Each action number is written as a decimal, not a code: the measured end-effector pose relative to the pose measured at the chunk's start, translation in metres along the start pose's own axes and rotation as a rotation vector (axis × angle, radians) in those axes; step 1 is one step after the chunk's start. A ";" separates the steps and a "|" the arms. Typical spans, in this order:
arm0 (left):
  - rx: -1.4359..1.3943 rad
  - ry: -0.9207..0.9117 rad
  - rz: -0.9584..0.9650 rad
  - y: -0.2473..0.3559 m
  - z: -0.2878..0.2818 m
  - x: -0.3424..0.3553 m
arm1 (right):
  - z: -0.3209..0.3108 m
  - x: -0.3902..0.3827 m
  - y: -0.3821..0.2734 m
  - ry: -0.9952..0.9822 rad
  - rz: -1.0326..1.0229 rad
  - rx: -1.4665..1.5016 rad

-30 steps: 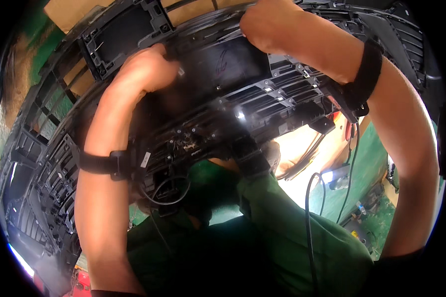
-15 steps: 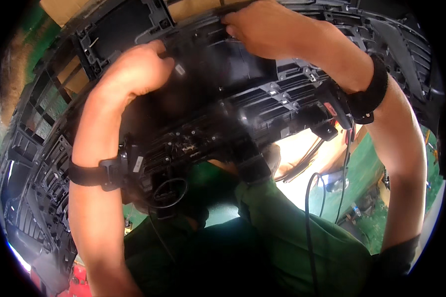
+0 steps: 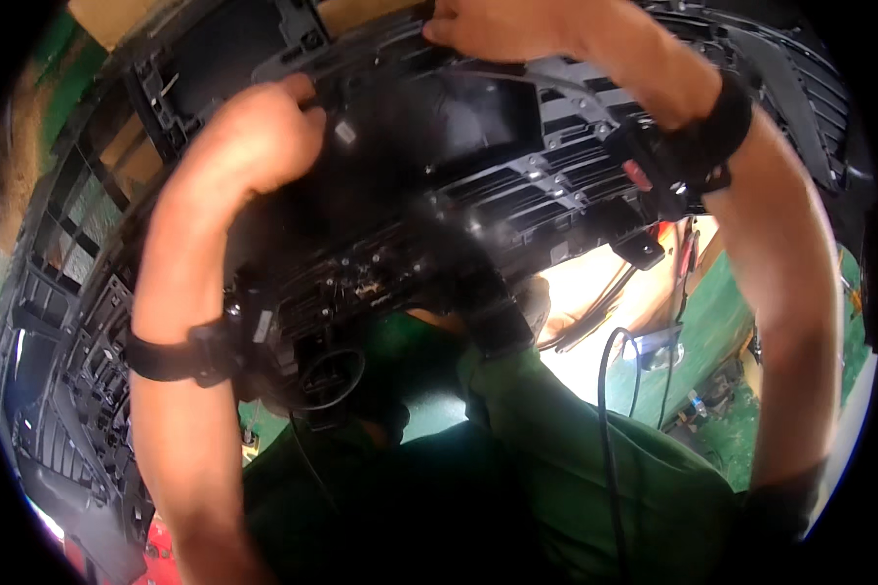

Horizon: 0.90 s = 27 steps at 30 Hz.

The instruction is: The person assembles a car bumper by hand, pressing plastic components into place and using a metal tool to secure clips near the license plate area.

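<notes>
A large black plastic car grille or bumper part [image 3: 498, 234], with slats, clips and screws, spreads across my lap and beyond. My left hand [image 3: 259, 136] is curled over its far left portion, fingers bent and thumb beside them; what the fingertips grip is hidden beneath the hand. Farther right, my right hand [image 3: 502, 29] reaches the far edge, its fingers pinched at a long black strip [image 3: 385, 49]. That hand is partly cut off by the top of the picture. Between the hands lies a smooth, glossy black panel [image 3: 483, 117].
Other black slatted parts [image 3: 49, 419] stand along the left, and another [image 3: 785, 93] at the far right. Cardboard [image 3: 361, 14] shows behind the far edge. Black cables [image 3: 605, 419] loop by my right leg over a green floor [image 3: 722, 322]. Both forearms wear black straps [image 3: 171, 359] with devices.
My right hand and forearm have shifted slightly farther away and left. The left hand moves a little left in the picture, as the whole view does. Both stay at the black part.
</notes>
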<state>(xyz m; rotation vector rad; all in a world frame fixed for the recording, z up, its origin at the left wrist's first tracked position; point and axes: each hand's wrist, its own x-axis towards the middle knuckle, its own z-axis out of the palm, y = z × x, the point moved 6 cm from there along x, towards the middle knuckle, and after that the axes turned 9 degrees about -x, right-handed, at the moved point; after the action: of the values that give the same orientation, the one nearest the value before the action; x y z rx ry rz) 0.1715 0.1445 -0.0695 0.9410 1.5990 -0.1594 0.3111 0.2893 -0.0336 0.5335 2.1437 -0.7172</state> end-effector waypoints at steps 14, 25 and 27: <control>0.118 0.076 0.077 0.016 -0.005 0.007 | 0.167 -0.372 0.149 0.792 1.336 0.719; 0.050 0.072 0.055 0.027 0.003 -0.031 | 0.292 -0.383 0.132 0.467 1.409 0.395; -0.004 0.114 0.053 0.023 0.005 -0.037 | 0.303 -0.379 0.148 0.467 1.399 0.504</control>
<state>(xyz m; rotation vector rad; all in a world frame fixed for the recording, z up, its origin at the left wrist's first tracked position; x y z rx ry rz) 0.1883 0.1396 -0.0297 1.0037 1.6763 -0.0671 0.7903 0.1542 0.0629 2.2879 1.3403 -0.2699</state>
